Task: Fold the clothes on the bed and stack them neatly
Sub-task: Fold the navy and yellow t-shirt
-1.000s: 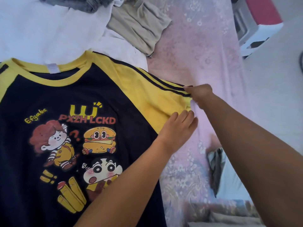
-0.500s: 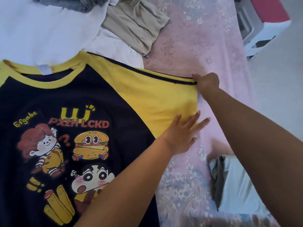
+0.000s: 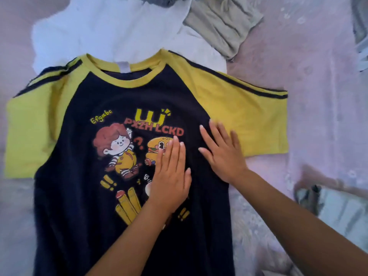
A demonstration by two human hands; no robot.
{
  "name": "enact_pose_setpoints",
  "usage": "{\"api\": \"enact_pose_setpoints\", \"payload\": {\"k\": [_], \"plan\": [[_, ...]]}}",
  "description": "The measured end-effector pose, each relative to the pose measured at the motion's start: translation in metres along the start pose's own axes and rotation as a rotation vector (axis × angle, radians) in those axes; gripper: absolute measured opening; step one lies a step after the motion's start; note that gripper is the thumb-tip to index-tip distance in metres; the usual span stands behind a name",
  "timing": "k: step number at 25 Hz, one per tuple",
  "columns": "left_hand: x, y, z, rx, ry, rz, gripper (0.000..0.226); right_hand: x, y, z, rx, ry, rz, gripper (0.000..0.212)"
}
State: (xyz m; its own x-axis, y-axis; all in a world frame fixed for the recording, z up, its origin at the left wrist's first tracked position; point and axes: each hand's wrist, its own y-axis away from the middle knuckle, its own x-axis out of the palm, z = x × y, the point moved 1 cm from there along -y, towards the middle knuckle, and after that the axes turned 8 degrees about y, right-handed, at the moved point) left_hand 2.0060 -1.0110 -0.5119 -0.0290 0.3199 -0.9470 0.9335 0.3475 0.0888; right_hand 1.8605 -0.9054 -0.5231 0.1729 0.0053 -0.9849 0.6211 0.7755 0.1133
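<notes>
The bed [image 3: 318,56] has a pink flowery cover. The T-shirt [image 3: 79,206] lies flat on it, front side up, with both yellow sleeves spread out. It is dark blue with cartoon pictures in the middle. Past the T-shirt's neck lies a white cloth [image 3: 99,26], and beside that a crumpled tan garment [image 3: 223,22].

The right hand [image 3: 223,154] rests flat on the T-shirt near its right sleeve, fingers straight and spread, gripping nothing. The left hand [image 3: 171,176] lies flat on the T-shirt's pictures, fingers straight and together, holding nothing too.

The T-shirt looks soft, light and floppy, so it will likely wrinkle and slide easily. A good place to hold it is probably the end of a sleeve or the shoulder edge.
</notes>
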Motion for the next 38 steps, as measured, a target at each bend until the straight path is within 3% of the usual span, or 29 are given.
{"api": "enact_pose_setpoints", "payload": {"k": [3, 6, 12, 15, 18, 21, 23, 25, 27, 29, 31, 33, 35, 38], "plan": [[-0.001, 0.059, 0.019, 0.114, -0.079, 0.077, 0.059, -0.002, 0.014, -0.002, 0.07, 0.192, 0.006, 0.058], [-0.009, 0.134, 0.029, 0.223, -0.033, 0.136, 0.059, -0.006, 0.036, 0.025, 0.285, 0.04, 0.157, 0.065], [-0.038, 0.304, 0.09, 0.199, -0.135, 0.311, 0.082, 0.008, 0.227, 0.135, 0.108, 0.002, -0.003, 0.054], [-0.044, 0.354, 0.115, 0.175, -0.164, 0.45, 0.111, 0.014, 0.299, 0.156, 0.146, -0.061, 0.097, 0.065], [-0.034, 0.379, 0.126, 0.252, -0.15, 0.421, 0.123, 0.02, 0.359, 0.155, 0.156, -0.111, 0.173, 0.082], [-0.027, 0.395, 0.12, 0.293, -0.144, 0.358, 0.111, 0.018, 0.38, 0.146, 0.157, -0.041, 0.23, 0.069], [-0.03, 0.401, 0.113, 0.349, -0.187, 0.265, 0.079, 0.014, 0.373, 0.143, 0.286, -0.076, 0.204, 0.061], [-0.032, 0.403, 0.112, 0.472, -0.163, 0.046, 0.039, 0.009, 0.36, 0.142, 0.369, -0.069, 0.144, 0.035], [-0.042, 0.408, 0.117, 0.492, -0.054, -0.157, 0.035, 0.001, 0.349, 0.138, 0.399, -0.056, 0.145, 0.017], [-0.058, 0.417, 0.129, 0.47, -0.005, -0.233, 0.039, -0.01, 0.348, 0.126, 0.538, -0.125, 0.187, 0.013], [-0.078, 0.428, 0.148, 0.345, 0.041, -0.227, 0.034, -0.024, 0.358, 0.121, 0.658, -0.234, 0.172, 0.013], [-0.099, 0.435, 0.159, 0.181, 0.113, -0.18, 0.023, -0.039, 0.37, 0.119, 0.661, -0.31, 0.095, 0.019], [-0.112, 0.436, 0.161, 0.163, 0.162, -0.054, 0.022, -0.049, 0.38, 0.118, 0.63, -0.336, 0.087, 0.019], [-0.111, 0.433, 0.163, 0.209, 0.203, 0.098, 0.039, -0.057, 0.384, 0.119, 0.546, -0.335, 0.036, 0.015]]}}
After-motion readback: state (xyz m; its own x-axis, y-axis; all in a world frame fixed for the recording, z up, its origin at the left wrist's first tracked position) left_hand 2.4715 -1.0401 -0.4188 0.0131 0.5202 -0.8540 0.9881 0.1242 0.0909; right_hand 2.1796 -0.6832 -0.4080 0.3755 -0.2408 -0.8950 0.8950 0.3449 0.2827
